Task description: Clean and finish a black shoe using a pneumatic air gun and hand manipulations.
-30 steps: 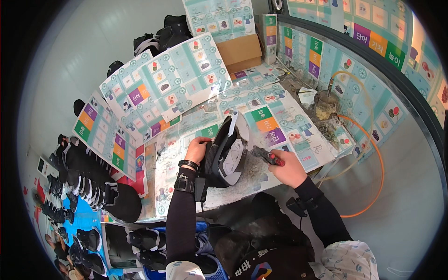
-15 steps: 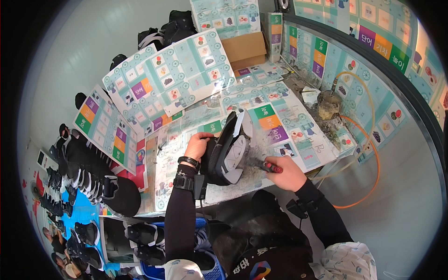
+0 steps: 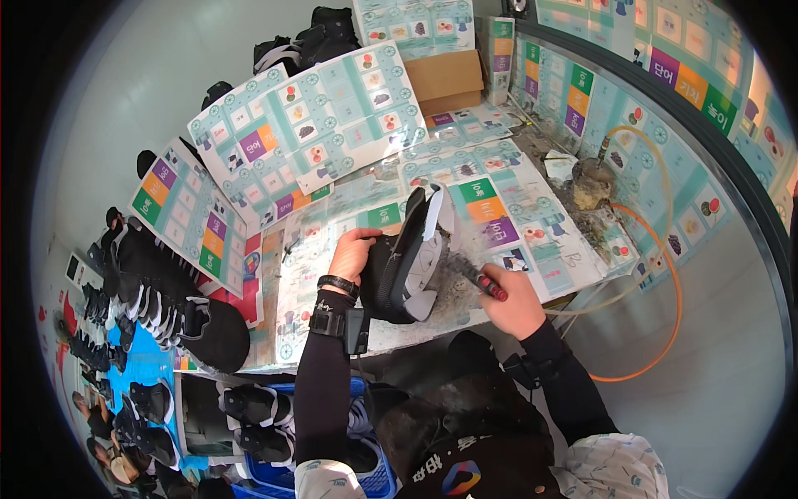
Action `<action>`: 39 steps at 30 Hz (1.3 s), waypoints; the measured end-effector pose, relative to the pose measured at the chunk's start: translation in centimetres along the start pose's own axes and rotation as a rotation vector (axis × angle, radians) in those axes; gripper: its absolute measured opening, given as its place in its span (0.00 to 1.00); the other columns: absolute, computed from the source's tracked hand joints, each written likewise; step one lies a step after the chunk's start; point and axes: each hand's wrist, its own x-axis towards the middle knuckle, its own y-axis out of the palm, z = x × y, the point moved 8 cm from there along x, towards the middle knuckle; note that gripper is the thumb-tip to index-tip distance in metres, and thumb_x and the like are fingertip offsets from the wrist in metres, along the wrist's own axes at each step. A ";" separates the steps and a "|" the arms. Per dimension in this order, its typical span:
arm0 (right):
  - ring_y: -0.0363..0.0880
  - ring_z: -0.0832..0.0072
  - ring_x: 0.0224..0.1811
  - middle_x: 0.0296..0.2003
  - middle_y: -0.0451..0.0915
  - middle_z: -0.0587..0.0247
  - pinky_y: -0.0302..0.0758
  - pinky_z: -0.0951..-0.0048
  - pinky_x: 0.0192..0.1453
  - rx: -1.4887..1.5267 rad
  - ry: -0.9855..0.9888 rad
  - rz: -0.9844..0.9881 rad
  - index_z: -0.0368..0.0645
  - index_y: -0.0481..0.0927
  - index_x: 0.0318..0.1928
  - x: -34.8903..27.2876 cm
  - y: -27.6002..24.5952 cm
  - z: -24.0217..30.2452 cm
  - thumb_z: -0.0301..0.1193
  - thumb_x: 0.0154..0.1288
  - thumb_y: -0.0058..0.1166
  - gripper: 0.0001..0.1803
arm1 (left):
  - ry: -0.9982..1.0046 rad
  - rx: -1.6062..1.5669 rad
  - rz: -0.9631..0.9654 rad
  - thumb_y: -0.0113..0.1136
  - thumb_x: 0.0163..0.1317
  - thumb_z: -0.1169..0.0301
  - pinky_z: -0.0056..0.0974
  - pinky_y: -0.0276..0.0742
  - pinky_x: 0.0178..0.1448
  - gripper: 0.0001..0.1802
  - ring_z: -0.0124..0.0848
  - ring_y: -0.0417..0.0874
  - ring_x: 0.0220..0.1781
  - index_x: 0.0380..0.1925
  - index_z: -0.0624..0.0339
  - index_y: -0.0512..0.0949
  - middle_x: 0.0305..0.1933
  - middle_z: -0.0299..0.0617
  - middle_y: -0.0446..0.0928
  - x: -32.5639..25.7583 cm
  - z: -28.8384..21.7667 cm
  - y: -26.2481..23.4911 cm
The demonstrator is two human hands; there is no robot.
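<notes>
Over the front part of the worktable, my left hand [image 3: 352, 254] grips a black shoe [image 3: 389, 279] from its left side. The shoe is tipped so that its pale grey and white sole [image 3: 422, 264] faces right. My right hand [image 3: 514, 304], closed, holds a dark, brush-like tool [image 3: 467, 271] with a red handle. The tool's dark end points toward the sole, a little to its right; whether it touches is hard to tell. Grey dust smears the board below it.
Printed cardboard sheets [image 3: 303, 125] lean behind the work. A crusted pot [image 3: 592, 185] and an orange hose [image 3: 675, 308] are at the right. Black shoes [image 3: 218, 333] line the left side. Beneath the table stands a blue crate [image 3: 378, 478] with shoes in it.
The dark end of the tool has moved up along the sole, and my right hand has turned. My left hand keeps its hold on the shoe. The whole view has shifted slightly.
</notes>
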 end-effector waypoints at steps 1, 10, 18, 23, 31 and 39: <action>0.80 0.35 0.39 0.31 0.81 0.36 0.76 0.45 0.42 0.000 0.011 -0.034 0.38 0.84 0.44 -0.1 -0.3 -0.1 0.27 0.59 0.58 0.13 | 0.010 0.005 -0.004 0.53 0.72 0.81 0.36 0.84 0.58 0.15 0.35 0.88 0.51 0.54 0.72 0.84 0.52 0.50 0.87 0.1 0.0 0.1; 0.78 0.42 0.31 0.27 0.78 0.44 0.74 0.54 0.38 0.052 -0.030 0.183 0.36 0.80 0.42 -1.0 2.1 -0.4 0.26 0.58 0.61 0.11 | 0.004 -0.084 -0.011 0.54 0.70 0.82 0.37 0.83 0.58 0.14 0.35 0.88 0.51 0.51 0.70 0.84 0.51 0.47 0.87 -0.9 -0.8 0.0; 0.82 0.39 0.41 0.36 0.84 0.42 0.77 0.53 0.44 0.297 0.107 0.071 0.39 0.82 0.52 -1.3 -3.4 -1.0 0.27 0.63 0.60 0.17 | 0.201 -0.454 -0.065 0.63 0.68 0.71 0.34 0.78 0.52 0.08 0.26 0.85 0.44 0.44 0.61 0.87 0.44 0.34 0.86 -2.4 -6.9 0.7; 0.82 0.37 0.41 0.34 0.83 0.39 0.76 0.43 0.45 -0.060 -0.053 0.090 0.39 0.82 0.46 -0.8 -1.1 1.4 0.26 0.59 0.56 0.13 | 0.116 -0.282 -0.061 0.75 0.70 0.65 0.28 0.76 0.43 0.09 0.21 0.82 0.34 0.37 0.57 0.85 0.34 0.31 0.85 0.4 -1.4 0.0; 0.82 0.35 0.36 0.30 0.83 0.40 0.76 0.40 0.42 -0.160 -0.052 -0.039 0.38 0.80 0.43 -1.0 -0.5 -0.7 0.25 0.58 0.55 0.12 | 0.217 -0.215 -0.196 0.80 0.64 0.70 0.30 0.76 0.41 0.11 0.21 0.80 0.33 0.33 0.59 0.83 0.33 0.31 0.83 -0.6 -3.4 2.4; 0.83 0.36 0.38 0.30 0.83 0.38 0.77 0.39 0.44 -0.131 -0.027 -0.054 0.39 0.81 0.45 -0.9 -0.7 -0.8 0.27 0.58 0.56 0.13 | 0.216 -0.217 -0.203 0.79 0.64 0.72 0.29 0.75 0.41 0.11 0.21 0.78 0.34 0.35 0.59 0.82 0.34 0.30 0.82 -1.1 -2.7 1.1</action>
